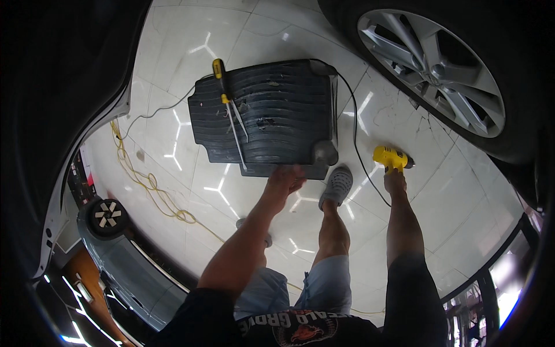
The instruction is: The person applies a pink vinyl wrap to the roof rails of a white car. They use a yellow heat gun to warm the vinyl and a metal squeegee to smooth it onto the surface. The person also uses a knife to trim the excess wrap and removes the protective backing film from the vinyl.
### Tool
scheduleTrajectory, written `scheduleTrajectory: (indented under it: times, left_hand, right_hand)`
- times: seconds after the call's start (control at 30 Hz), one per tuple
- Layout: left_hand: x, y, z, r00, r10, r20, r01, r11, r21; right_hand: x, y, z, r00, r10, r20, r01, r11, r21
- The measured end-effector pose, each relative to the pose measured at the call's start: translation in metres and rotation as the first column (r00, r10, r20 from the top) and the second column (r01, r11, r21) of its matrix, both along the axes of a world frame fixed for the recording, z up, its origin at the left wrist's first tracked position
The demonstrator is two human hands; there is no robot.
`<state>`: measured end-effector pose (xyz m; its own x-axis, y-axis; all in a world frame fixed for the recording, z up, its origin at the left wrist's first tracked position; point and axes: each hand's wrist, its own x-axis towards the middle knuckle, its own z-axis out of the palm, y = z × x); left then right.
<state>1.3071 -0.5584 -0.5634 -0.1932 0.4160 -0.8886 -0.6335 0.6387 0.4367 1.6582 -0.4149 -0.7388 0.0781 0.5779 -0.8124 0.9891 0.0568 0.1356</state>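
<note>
My right hand (395,180) is wrapped round the grip of a yellow pistol-shaped power tool (391,157) with a dark nose pointing right. Whether it is a drill or a heat gun, I cannot tell. My left hand (282,184), slightly blurred, hovers at the near edge of the black ribbed car floor mats (266,115), fingers apart and nothing visible in them. Across the mats' left part lies a black-and-yellow-handled screwdriver (219,72). Two thin metal shafts fan out below its handle; the tools overlap there. Small dark scraps are scattered on the mat.
A large car wheel (433,72) stands at the upper right. Dark car bodywork (75,63) fills the upper left. A black cord (354,104) curves past the mats, and a tangled yellow cord (151,188) lies on the glossy tiles. Another car (133,272) is at the lower left.
</note>
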Motion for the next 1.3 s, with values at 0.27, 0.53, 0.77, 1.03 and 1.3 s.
scheduleTrajectory:
  times: [0.27,0.53,0.77,1.03,1.3]
  left_hand:
    - [-0.137,0.075,0.071,-0.005,-0.518,-0.855,0.402,0.782,-0.476]
    - [-0.110,0.114,0.021,-0.059,-0.641,-0.765,0.456,0.665,-0.592]
    - [-0.164,0.115,0.036,-0.020,-0.622,-0.783,0.627,0.602,-0.494]
    - [-0.252,0.092,0.103,0.284,-0.564,-0.775,0.573,0.748,-0.335]
    - [-0.309,0.311,0.205,0.665,-0.153,-0.731,0.470,0.846,0.251]
  right_hand:
    - [-0.105,0.035,0.074,0.602,-0.214,-0.769,0.465,0.877,0.120]
    - [-0.266,0.030,0.179,0.663,-0.194,-0.723,0.505,0.829,0.242]
    - [-0.261,0.014,0.161,0.653,-0.178,-0.736,0.569,0.757,0.322]
    - [-0.263,-0.011,0.201,0.605,-0.348,-0.717,0.632,0.756,0.167]
    - [-0.212,-0.046,0.224,0.645,-0.433,-0.629,0.562,0.827,0.006]
